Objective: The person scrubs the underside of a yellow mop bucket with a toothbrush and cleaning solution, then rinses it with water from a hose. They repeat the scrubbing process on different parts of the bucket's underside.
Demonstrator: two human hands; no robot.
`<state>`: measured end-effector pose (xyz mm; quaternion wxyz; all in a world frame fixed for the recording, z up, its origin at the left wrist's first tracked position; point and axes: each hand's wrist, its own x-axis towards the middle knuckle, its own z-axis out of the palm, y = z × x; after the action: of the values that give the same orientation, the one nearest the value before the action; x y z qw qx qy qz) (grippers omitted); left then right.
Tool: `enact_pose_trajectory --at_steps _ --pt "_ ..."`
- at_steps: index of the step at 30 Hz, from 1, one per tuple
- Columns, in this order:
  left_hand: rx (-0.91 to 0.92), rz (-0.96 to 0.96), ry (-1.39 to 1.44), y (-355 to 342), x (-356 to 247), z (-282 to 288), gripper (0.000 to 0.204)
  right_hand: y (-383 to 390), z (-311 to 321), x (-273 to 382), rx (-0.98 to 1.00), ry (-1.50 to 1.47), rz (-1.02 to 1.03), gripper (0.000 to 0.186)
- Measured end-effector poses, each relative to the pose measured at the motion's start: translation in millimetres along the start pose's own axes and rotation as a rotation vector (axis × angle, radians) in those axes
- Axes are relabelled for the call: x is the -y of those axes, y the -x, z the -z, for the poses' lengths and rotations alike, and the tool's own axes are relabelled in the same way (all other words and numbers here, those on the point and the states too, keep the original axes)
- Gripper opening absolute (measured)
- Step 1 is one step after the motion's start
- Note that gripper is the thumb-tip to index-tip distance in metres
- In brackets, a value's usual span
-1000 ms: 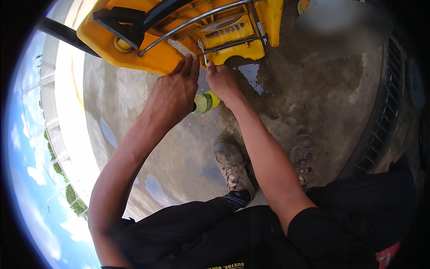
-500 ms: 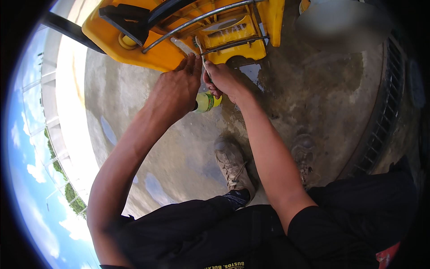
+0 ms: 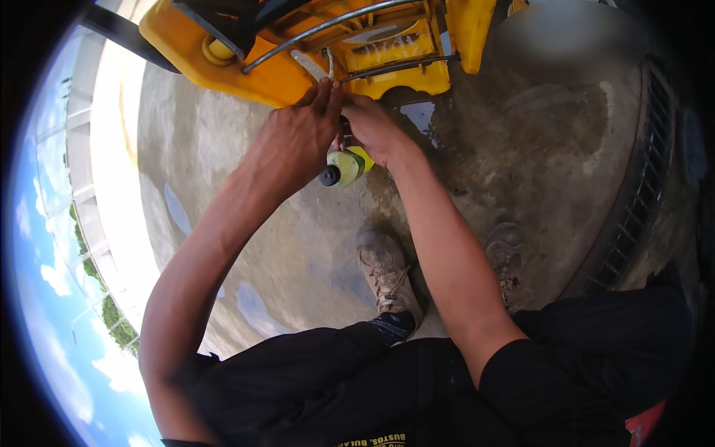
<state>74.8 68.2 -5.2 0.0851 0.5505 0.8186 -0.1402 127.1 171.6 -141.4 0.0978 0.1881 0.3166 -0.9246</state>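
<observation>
My left hand (image 3: 302, 130) is closed, with its fingers pressed together at the lower edge of a yellow plastic frame (image 3: 253, 78). A thin pale strip (image 3: 330, 65) stands up from its fingertips. My right hand (image 3: 372, 127) touches it from the right, its fingers curled; what they grip is hidden. Another, wider pale strip (image 3: 305, 63) slants over the yellow frame just beyond the hands. Below both hands shows a yellow-green bottle (image 3: 348, 165) with a black cap, tilted to the left. Whether a hand holds the bottle, I cannot tell.
Metal rods (image 3: 328, 33) cross the yellow frame, and a black bar lies over its top. A round, blurred grey object (image 3: 573, 41) is at the far right. A floor grate (image 3: 633, 201) curves along the right side. My shoes (image 3: 387, 272) stand on the wet, stained concrete.
The yellow frame sits slightly higher and further right in view. My right hand has drawn in behind my left fingertips. More of the bottle's black cap shows.
</observation>
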Motion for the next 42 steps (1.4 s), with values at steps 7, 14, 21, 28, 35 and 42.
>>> enact_pose_trajectory --at_steps 7,14,21,28,35,42 --pt "0.062 0.019 0.079 7.0 7.3 6.0 0.071 -3.3 -7.8 8.1 0.014 0.089 -0.008 0.035" --pt "-0.024 -0.002 0.335 42.6 6.3 -0.4 0.051 -18.4 18.9 -8.3 0.199 -0.035 -0.011 0.031" --pt "-0.345 0.044 0.211 45.0 24.7 3.4 0.026 -11.7 -4.5 9.5 0.09 0.468 -0.077 0.031" --pt "-0.638 0.133 0.264 38.8 48.1 13.4 0.019 -17.0 -6.4 6.8 0.144 0.441 -0.024 0.035" --pt "-0.596 0.216 0.343 43.8 37.2 1.1 0.022 -23.5 -20.1 3.0 0.082 0.592 0.146 0.04" --pt "-0.566 0.609 0.84 25.0 68.1 16.3 0.049 -36.5 -7.8 -10.9 -0.087 0.989 0.261 0.039"
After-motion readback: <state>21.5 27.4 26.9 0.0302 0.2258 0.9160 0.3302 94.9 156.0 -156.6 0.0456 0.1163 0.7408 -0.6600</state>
